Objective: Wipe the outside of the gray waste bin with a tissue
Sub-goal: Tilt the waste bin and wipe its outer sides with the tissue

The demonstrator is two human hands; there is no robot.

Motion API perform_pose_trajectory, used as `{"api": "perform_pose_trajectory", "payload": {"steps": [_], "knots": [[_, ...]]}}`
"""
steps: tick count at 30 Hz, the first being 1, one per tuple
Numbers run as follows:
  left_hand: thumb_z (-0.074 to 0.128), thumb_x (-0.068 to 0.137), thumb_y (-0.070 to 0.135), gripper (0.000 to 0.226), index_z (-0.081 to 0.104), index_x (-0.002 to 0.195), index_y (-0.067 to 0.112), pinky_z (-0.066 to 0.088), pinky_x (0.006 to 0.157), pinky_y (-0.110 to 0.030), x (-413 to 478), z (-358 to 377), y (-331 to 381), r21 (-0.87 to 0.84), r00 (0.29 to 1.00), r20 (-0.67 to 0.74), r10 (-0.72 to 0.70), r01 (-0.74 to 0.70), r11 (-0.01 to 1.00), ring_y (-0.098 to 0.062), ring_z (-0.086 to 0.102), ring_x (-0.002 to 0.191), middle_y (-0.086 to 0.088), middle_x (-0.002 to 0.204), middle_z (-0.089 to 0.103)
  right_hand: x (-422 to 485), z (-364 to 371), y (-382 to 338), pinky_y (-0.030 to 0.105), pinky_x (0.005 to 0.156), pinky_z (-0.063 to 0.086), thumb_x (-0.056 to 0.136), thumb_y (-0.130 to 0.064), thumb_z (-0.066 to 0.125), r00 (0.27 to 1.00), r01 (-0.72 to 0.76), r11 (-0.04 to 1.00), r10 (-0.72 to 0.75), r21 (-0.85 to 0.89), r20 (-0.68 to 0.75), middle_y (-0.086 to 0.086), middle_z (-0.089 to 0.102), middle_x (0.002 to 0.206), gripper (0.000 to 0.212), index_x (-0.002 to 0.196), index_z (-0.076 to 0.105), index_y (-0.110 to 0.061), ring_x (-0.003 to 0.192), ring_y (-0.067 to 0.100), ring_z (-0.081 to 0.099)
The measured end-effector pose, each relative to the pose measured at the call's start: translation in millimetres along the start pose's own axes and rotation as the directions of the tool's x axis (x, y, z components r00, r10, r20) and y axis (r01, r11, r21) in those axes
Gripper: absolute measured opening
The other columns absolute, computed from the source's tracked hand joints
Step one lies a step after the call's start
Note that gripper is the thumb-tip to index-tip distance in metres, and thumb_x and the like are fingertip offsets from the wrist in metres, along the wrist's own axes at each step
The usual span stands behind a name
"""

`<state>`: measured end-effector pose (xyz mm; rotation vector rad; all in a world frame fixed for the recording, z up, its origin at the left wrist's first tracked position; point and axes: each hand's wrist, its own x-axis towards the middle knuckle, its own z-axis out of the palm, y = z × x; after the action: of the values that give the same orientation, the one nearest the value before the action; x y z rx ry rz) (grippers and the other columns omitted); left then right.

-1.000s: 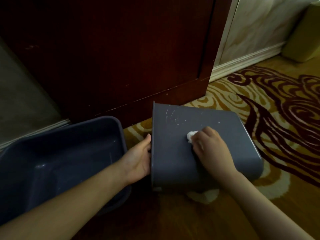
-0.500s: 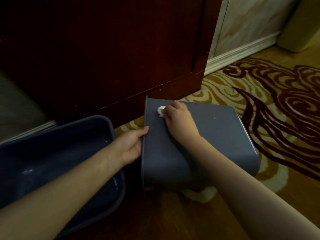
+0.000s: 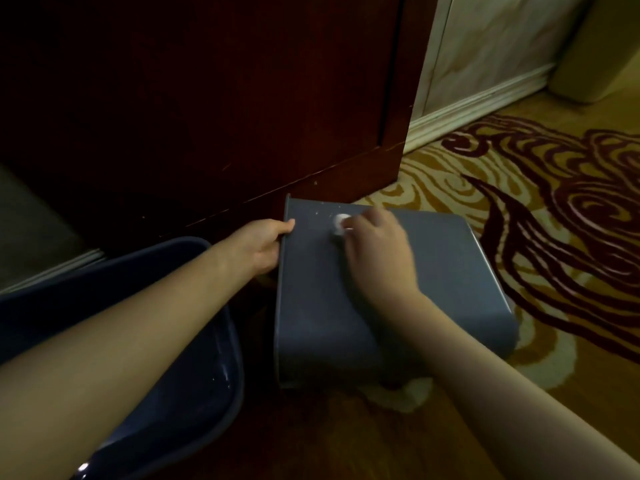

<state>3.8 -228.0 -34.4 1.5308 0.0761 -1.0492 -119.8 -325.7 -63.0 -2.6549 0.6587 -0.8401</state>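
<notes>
The gray waste bin [image 3: 460, 282] lies on its side on the patterned carpet, its open rim facing left. My left hand [image 3: 265, 245] grips that rim at the upper left, thumb on the outer wall. My right hand [image 3: 379, 251] presses a small crumpled white tissue [image 3: 340, 224] against the bin's upward-facing side, near the far left corner. A few white specks dot the wall just left of the tissue. Most of the tissue is hidden under my fingers.
A dark blue inner tub [image 3: 194, 393] lies on the floor to the left, under my left forearm. A dark wooden cabinet [image 3: 207, 98] stands right behind the bin. White baseboard [image 3: 478, 109] and a beige object [image 3: 595, 46] are at the far right.
My right hand slid the tissue from the middle of the bin's side up to the far left corner, then slightly right. My left hand moved up along the rim.
</notes>
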Motion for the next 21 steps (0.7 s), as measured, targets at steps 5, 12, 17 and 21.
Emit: {"api": "perform_pose_trajectory", "payload": {"steps": [5, 12, 17, 21], "knots": [[0.04, 0.097, 0.012, 0.035, 0.046, 0.13, 0.001, 0.042, 0.085, -0.037, -3.2, -5.0, -8.3, -0.089, 0.998, 0.057, 0.023, -0.018, 0.996, -0.022, 0.058, 0.08, -0.013, 0.09, 0.059, 43.0, 29.2, -26.0, 0.039, 0.078, 0.039, 0.091, -0.01, 0.047, 0.977, 0.128, 0.992, -0.125, -0.007, 0.171, 0.012, 0.054, 0.106, 0.025, 0.112, 0.061, -0.01, 0.1, 0.031, 0.047], [0.04, 0.097, 0.01, 0.036, 0.048, 0.131, 0.005, 0.049, 0.072, -0.03, -22.8, -21.9, -41.4, -0.166, 0.994, 0.077, 0.078, -0.064, 0.984, -0.019, 0.06, 0.093, -0.013, 0.124, 0.059, 34.9, 18.5, 24.6, 0.039, 0.075, 0.041, 0.092, -0.011, 0.045, 0.984, -0.068, 0.993, 0.082, -0.091, 0.16, 0.015, 0.055, 0.101, 0.019, 0.098, 0.062, -0.004, 0.098, 0.034, 0.049], [0.04, 0.096, 0.006, 0.033, 0.05, 0.127, 0.003, 0.049, 0.073, -0.032, -33.5, -22.4, -54.0, -0.26, 0.991, 0.053, 0.123, -0.105, 0.96, -0.019, 0.06, 0.093, -0.014, 0.123, 0.059, -10.9, -21.9, 76.0, 0.041, 0.076, 0.042, 0.091, -0.01, 0.05, 0.974, -0.22, 0.967, 0.225, -0.128, 0.025, 0.019, 0.057, 0.1, 0.019, 0.102, 0.064, -0.002, 0.096, 0.035, 0.05], [0.039, 0.096, 0.007, 0.035, 0.047, 0.13, 0.001, 0.049, 0.071, -0.033, -40.1, -15.2, -54.0, -0.269, 0.989, 0.029, 0.146, -0.133, 0.954, -0.019, 0.06, 0.089, -0.018, 0.128, 0.056, -27.8, -46.4, 100.0, 0.033, 0.073, 0.04, 0.094, -0.015, 0.047, 0.903, -0.429, 0.893, 0.428, -0.136, -0.039, 0.015, 0.055, 0.104, 0.024, 0.111, 0.06, -0.005, 0.091, 0.027, 0.05]]}}
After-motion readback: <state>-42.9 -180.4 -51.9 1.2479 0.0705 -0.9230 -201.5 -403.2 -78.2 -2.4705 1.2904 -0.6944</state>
